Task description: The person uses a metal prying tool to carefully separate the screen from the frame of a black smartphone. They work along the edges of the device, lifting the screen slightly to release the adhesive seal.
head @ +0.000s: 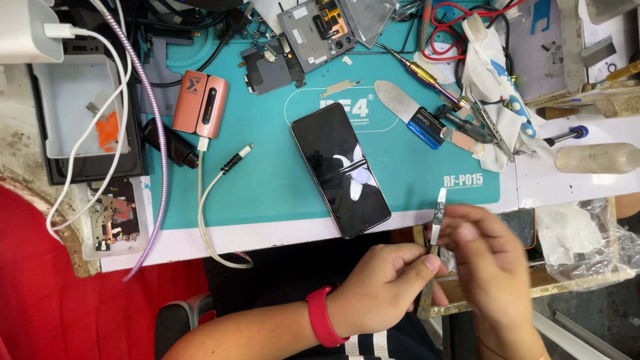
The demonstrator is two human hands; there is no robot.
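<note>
- Left hand (383,287), red band at the wrist, fingers pressed together in a pinch on the lower end of a thin metal blade tool (437,217), held upright just off the bench's front edge.
- Right hand (490,257) motion-blurred, fingertips at the tool's right side; whether it grips anything cannot be told.
- Black phone (341,168) lies screen-up on the teal mat (267,180), tilted, its lower corner past the mat's edge, near the tool, not touching.
- Risk: blade is over the lap, so a slipped pinch would likely drop it off the bench.
- Risk: the phone near the bench edge could get knocked by a forearm.
- White cable (210,220) loops over the edge; could snag.
</note>
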